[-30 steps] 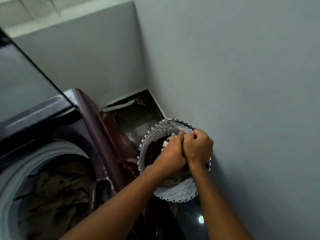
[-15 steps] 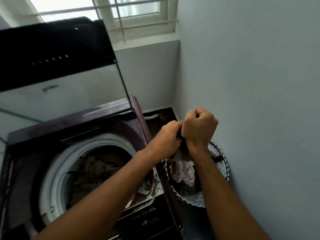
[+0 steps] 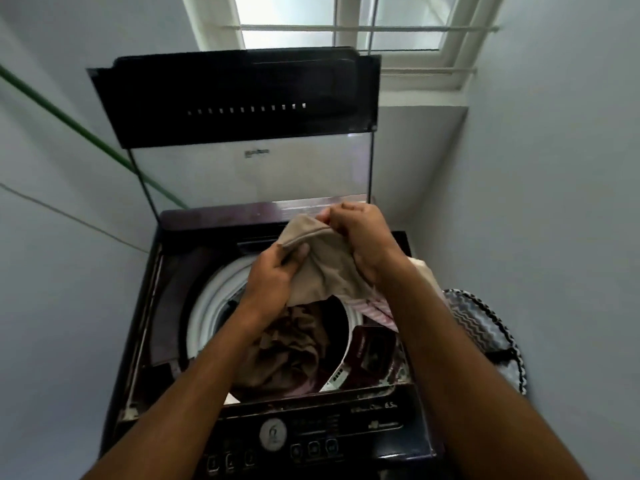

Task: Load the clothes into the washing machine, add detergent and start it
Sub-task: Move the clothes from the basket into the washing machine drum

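Observation:
A dark maroon top-loading washing machine (image 3: 166, 306) stands in front of me with its glass lid (image 3: 242, 133) raised. Brown clothes (image 3: 291, 351) lie in its white-rimmed drum (image 3: 204, 306). Above the drum I hold a beige garment (image 3: 322, 268). My left hand (image 3: 273, 275) grips its lower left edge. My right hand (image 3: 360, 237) grips its top hem. A pink striped cloth (image 3: 377, 308) hangs under my right forearm. The control panel (image 3: 311, 441) with a round dial runs along the front.
A laundry basket (image 3: 485, 327) with a zigzag pattern and black trim sits on the floor to the right of the machine. Grey walls close in on both sides. A barred window (image 3: 346, 26) is above the lid. A green line (image 3: 69, 123) crosses the left wall.
Both hands lifted clothes out of the basket at the right and carried them left, over the open drum. The view swung from the basket to the machine.

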The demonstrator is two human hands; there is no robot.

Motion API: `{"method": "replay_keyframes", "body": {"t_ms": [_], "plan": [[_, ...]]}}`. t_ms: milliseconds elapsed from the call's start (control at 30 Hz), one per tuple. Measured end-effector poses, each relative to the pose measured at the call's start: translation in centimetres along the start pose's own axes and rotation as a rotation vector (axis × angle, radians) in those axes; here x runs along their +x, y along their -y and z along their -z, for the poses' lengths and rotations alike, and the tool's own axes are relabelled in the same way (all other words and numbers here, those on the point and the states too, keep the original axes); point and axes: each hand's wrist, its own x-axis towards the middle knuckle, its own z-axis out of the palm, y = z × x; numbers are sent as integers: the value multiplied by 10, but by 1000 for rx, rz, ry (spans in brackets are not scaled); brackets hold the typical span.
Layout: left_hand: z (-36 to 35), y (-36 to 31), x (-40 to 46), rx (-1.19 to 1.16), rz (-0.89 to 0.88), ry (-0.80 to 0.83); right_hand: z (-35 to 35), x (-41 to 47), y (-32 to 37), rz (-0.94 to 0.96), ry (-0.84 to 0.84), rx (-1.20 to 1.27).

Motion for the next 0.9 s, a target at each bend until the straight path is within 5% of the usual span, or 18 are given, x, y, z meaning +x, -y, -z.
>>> {"method": "replay_keyframes", "body": {"t_ms": [200, 433, 600, 800, 900], "plan": [[32, 57, -8, -128, 441, -183, -15, 23, -71, -30, 244, -753], [33, 112, -16, -31, 737, -159, -15, 6, -125, -203, 303, -976], [14, 107, -20, 333, 507, 5, 0, -3, -136, -132, 261, -1120], [-48, 65, -13, 427, 83, 365, 45, 8, -100, 108, 176, -1248], [-84, 54, -5, 475, -103, 468, 84, 8, -86, 31, 67, -1422]]}}
